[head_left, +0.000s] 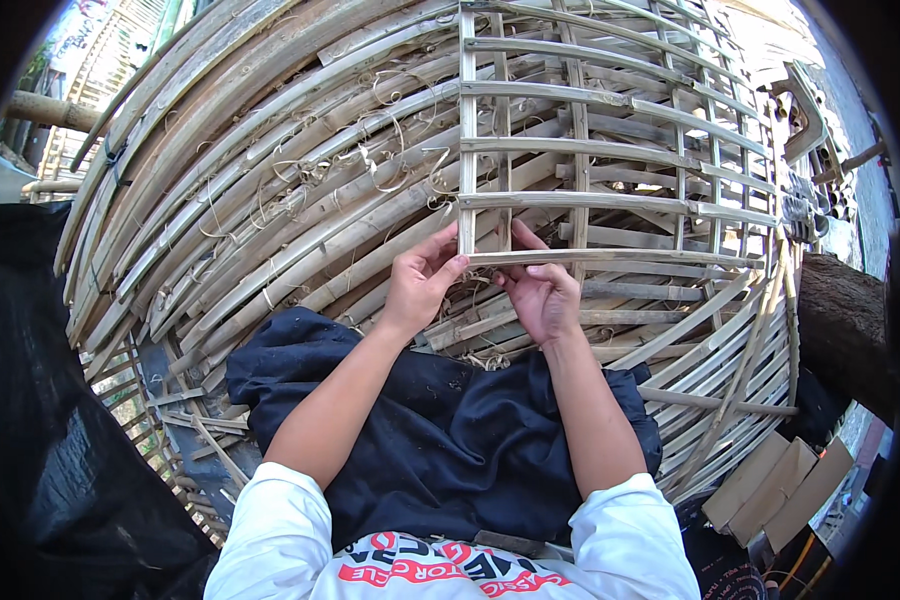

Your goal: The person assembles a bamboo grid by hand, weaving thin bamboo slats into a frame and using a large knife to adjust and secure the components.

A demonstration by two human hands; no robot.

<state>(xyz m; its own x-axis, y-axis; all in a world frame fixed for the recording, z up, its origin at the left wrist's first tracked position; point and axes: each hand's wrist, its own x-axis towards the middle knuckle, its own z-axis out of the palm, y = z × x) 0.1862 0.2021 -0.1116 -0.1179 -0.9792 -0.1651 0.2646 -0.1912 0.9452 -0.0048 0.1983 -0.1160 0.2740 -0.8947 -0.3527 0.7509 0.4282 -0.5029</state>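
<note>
– Two grips or one?

– One certain. Left hand (418, 290) pinches the bamboo lattice (468, 130) at its lower left corner, thumb against fingers. Right hand (548, 303) has fingers half-curled behind the bottom slat (630, 258); can't tell if it's gripping.

– Lattice location?

– Over the right part of the split-bamboo pile (220, 205), its bottom edge just beyond the dark cloth (440, 420). Curly shavings (380, 175) on the pile, left of the lattice.

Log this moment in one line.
left grip: pinching lower left corner of slat frame | right grip: at bottom slat | dark cloth: below forearms | curved slats: piled beyond
</note>
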